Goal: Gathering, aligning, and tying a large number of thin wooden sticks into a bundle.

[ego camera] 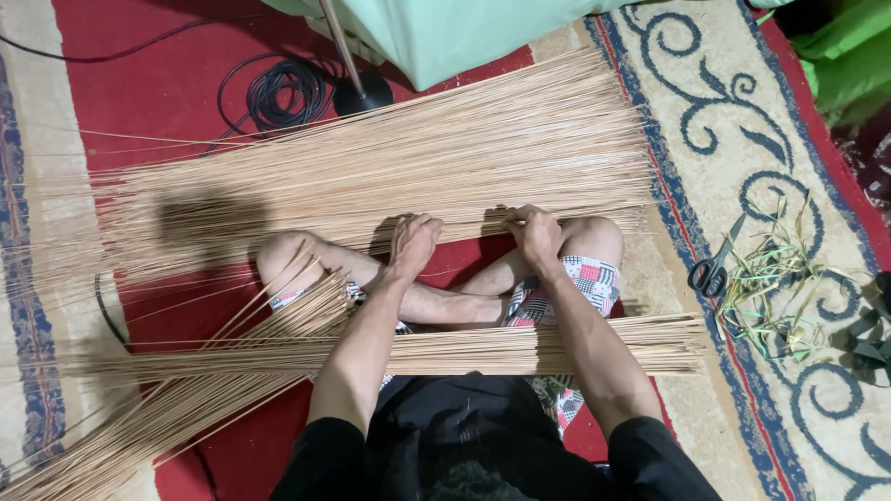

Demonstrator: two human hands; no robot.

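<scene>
Red carpet floor: left hand [414, 243] and right hand [536, 234] curled over near edge of the stick sheet [390, 172]; light, springy, brittle-looking, best gripped mid-span.

The thin sticks [371, 176] look like dry, matt plant fibre, pale straw in colour, smooth and stiff; the carpet [724, 111] is woven cloth with a short rough pile, red and beige; the scissors [715, 269] have dark plastic handles and dull metal blades; the green scraps [770, 288] look like fresh leaf strips; the cable [278, 93] is black, slightly glossy plastic
</scene>
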